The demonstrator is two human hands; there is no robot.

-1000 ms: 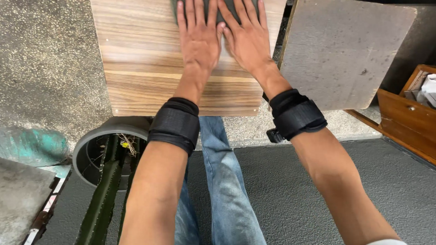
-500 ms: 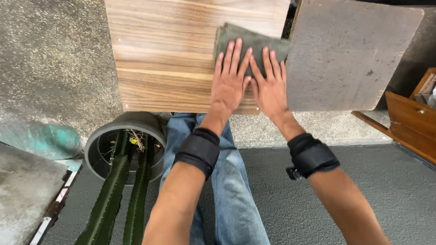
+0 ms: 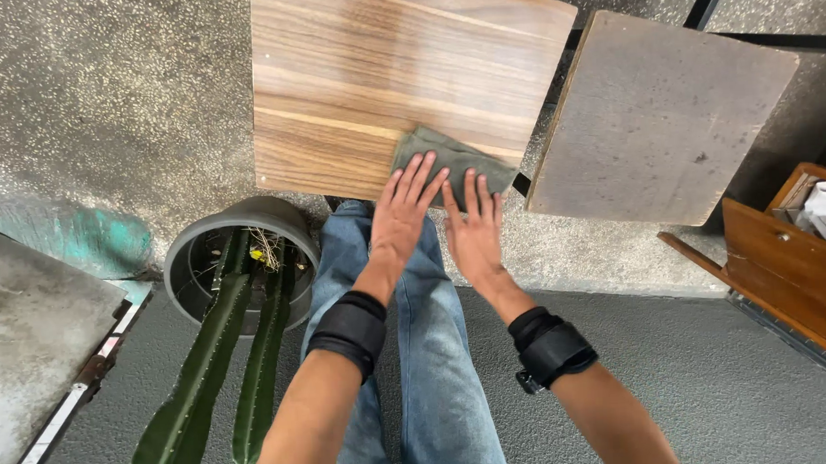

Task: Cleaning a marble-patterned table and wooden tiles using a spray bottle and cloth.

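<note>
Now, line by line, we set down what we see.

Change: half a second ago our hands and the cloth (image 3: 454, 166) lay near the middle of the wooden tabletop (image 3: 395, 73); a second ago they were up at its far edge. We have drawn them back toward us, and they are now at the near edge.

Meaning: we judge this a wiping stroke pulled along the grain from far to near, and it has about run out of board.

Left hand (image 3: 403, 216): flat, fingers spread wide and straight, palm down. The fingertips press on the near left part of the cloth, while the palm hangs past the table edge over our jeans (image 3: 419, 354).

Right hand (image 3: 474, 233): also flat and open, fingers a little closer together. Its fingertips rest on the cloth's near edge, the heel off the table.

Grip: neither hand closes on the cloth; both only press it down.

Cloth: grey-green, folded to a rough square, lying on the near right corner of the tabletop, partly under our fingers.

Wrists: a black band (image 3: 350, 331) on the left, another black band (image 3: 549, 349) on the right.

Around: a grey board (image 3: 661, 115) stands just right of the tabletop; a grey pot (image 3: 234, 237) with tall cactus stems (image 3: 203, 365) sits at our left; a brown wooden box (image 3: 791, 259) is well off to the right.
</note>
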